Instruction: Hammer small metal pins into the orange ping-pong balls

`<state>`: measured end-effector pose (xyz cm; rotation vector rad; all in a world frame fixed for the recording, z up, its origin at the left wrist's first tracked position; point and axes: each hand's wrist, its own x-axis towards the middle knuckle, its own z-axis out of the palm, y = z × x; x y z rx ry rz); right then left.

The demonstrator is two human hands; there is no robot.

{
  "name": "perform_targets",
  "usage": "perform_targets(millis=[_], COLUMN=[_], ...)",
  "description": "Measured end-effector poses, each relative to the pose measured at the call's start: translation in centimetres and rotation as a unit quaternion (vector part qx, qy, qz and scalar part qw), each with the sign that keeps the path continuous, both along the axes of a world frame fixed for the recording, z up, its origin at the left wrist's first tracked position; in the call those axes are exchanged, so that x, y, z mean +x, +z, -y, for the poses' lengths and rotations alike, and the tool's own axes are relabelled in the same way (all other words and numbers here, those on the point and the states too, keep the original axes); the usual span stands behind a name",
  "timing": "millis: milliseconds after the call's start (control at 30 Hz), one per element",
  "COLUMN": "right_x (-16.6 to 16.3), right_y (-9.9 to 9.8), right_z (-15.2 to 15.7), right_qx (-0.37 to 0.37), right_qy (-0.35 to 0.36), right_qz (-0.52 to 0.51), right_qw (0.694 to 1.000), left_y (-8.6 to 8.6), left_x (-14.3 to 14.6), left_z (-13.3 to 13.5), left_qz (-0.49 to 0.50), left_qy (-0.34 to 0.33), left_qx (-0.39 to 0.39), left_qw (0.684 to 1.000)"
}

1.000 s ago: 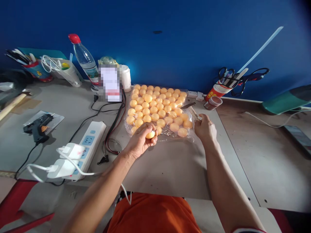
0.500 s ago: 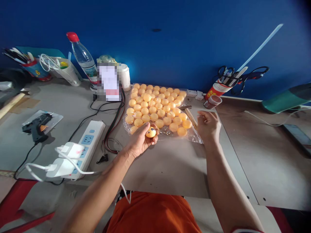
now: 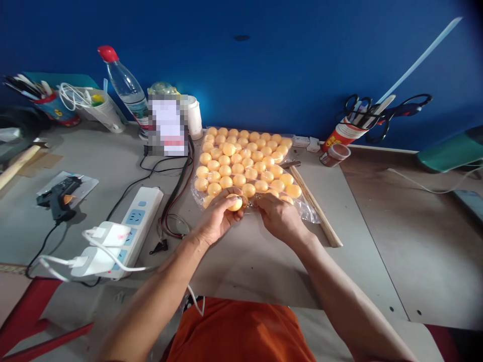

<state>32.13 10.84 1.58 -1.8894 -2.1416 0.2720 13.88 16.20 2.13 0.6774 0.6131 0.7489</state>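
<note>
My left hand (image 3: pixel 219 216) is closed around an orange ping-pong ball (image 3: pixel 234 203), held at the front edge of the plastic bag. My right hand (image 3: pixel 281 213) is close beside it, with the fingers pinched together low over the bag's front edge. Whatever those fingertips hold is too small to make out. Under both hands lies the clear plastic bag (image 3: pixel 310 213) with many orange balls (image 3: pixel 238 180) in rows. Small shiny bits (image 3: pixel 250 204) show between the hands. Right of the bag rests a hammer (image 3: pixel 315 206) with a wooden handle, its metal head partly against the plastic.
On the left are a white power strip (image 3: pixel 140 211) with chargers, a black glue gun (image 3: pixel 62 196) and loose cables (image 3: pixel 177 201). Behind stand a bottle (image 3: pixel 128 88), a phone (image 3: pixel 168 125) and a white container (image 3: pixel 194 118). A tool cup (image 3: pixel 342 134) and small jar (image 3: pixel 335 155) stand right.
My right hand has come left from beside the hammer handle to the front of the bag, near the ball. The hammer handle is now uncovered. My left hand still grips the ball.
</note>
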Motion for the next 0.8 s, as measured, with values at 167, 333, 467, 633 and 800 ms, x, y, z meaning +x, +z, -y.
perform_targets(millis=[167,333,467,633,800], right_x=[-0.9,-1.7,-1.5,-0.8,-0.1], right_y=[0.1,0.4,0.1,-0.6,-0.7], right_z=[-0.4,-0.5,-0.5,-0.4,-0.1], right_qx=[-0.037,-0.092,-0.091,-0.012,0.068], right_qy=[-0.077,-0.100,-0.097,-0.080,-0.078], right_qz=[0.046,0.072,0.064,-0.014,-0.206], right_qw=[0.995,0.988,0.989,0.997,0.973], left_y=[0.0,-0.2,-0.3,-0.7,-0.9], left_x=[0.0,0.0,-0.1,-0.1,-0.1], left_z=[-0.1,-0.2,-0.2,-0.2,-0.1], left_qz=[0.029,0.071,0.073,0.053,0.026], left_qy=[-0.013,-0.031,-0.041,-0.049,-0.052], left_qx=[-0.031,-0.036,-0.034,-0.022,-0.002], left_qw=[0.999,0.996,0.996,0.997,0.998])
